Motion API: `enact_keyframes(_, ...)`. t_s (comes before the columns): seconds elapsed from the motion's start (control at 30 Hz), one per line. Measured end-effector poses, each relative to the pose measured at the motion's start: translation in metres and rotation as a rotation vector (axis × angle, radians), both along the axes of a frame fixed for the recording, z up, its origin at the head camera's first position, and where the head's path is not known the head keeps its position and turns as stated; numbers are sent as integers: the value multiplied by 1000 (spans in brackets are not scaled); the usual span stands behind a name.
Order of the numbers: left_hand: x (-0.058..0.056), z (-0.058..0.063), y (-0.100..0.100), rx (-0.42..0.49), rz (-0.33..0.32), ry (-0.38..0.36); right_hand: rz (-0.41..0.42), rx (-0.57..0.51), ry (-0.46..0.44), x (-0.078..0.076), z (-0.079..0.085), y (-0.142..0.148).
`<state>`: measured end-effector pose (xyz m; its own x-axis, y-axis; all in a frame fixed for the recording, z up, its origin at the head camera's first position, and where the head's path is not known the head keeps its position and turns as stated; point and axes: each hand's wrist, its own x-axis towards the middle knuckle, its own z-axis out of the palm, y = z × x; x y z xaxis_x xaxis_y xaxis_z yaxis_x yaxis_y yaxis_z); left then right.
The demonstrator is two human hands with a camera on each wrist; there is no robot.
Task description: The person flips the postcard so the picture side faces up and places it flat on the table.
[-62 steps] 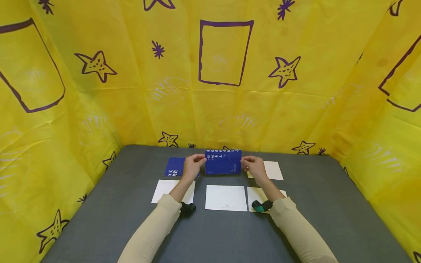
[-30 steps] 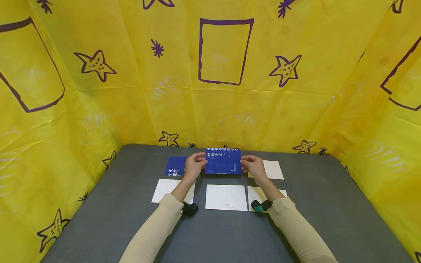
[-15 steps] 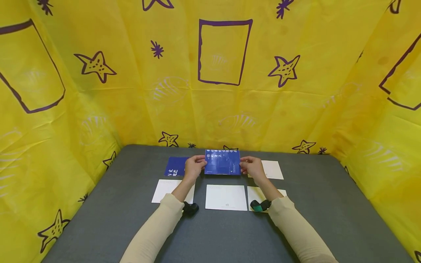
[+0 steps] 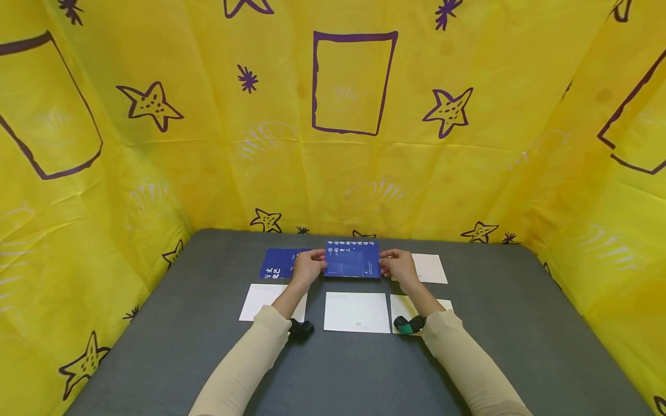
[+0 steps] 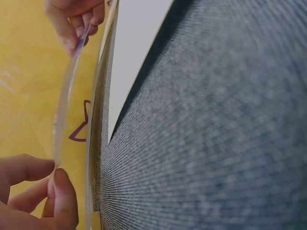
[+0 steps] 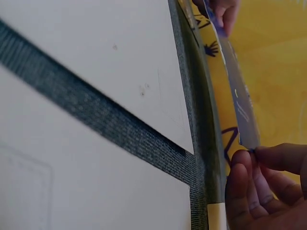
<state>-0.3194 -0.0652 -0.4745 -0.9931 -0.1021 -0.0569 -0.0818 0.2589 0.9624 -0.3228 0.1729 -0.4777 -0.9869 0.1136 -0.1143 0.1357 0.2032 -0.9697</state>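
Between both hands, a blue postcard [image 4: 352,260] with white printed characters is held up off the table, its printed face toward the head camera. My left hand [image 4: 309,267] pinches its left edge between thumb and fingers, and my right hand [image 4: 399,267] pinches the right edge. Seen nearly edge-on in the left wrist view, the postcard [image 5: 64,103] bows slightly. The right wrist view shows the same postcard [image 6: 236,84] from its other end, with the right thumb and fingertips [image 6: 276,155] at its edge.
Another blue card [image 4: 276,263] lies behind the left hand, partly covered. White cards lie at the front left [image 4: 260,300], middle [image 4: 356,312], front right [image 4: 442,303] and back right [image 4: 430,268] of the grey table [image 4: 333,375]. A yellow patterned cloth [image 4: 354,167] encloses the table.
The postcard stays in both hands. Over the last second it has sunk slightly and its tilt has shifted a little. The cards on the table have not moved.
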Motion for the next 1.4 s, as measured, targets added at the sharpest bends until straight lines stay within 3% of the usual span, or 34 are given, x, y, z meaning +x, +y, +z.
enact_keyframes(0.23, 2, 2, 1, -125, -39, -25, 26, 6, -55, 1, 0, 3)
enact_keyframes(0.67, 2, 1, 1, -227, -94, -63, 64, 136, -80, 3, 1, 1)
enact_keyframes(0.9, 4, 4, 0, -208, -121, -64, 79, 228, -62, 3, 1, -1)
enact_keyframes(1.2, 3, 9, -2, -211, -42, -7, 127, 438, 7, 3, 4, 5)
enact_keyframes(1.4, 4, 11, 6, -146, -46, 11, 132, 389, -21, 0, 9, 18)
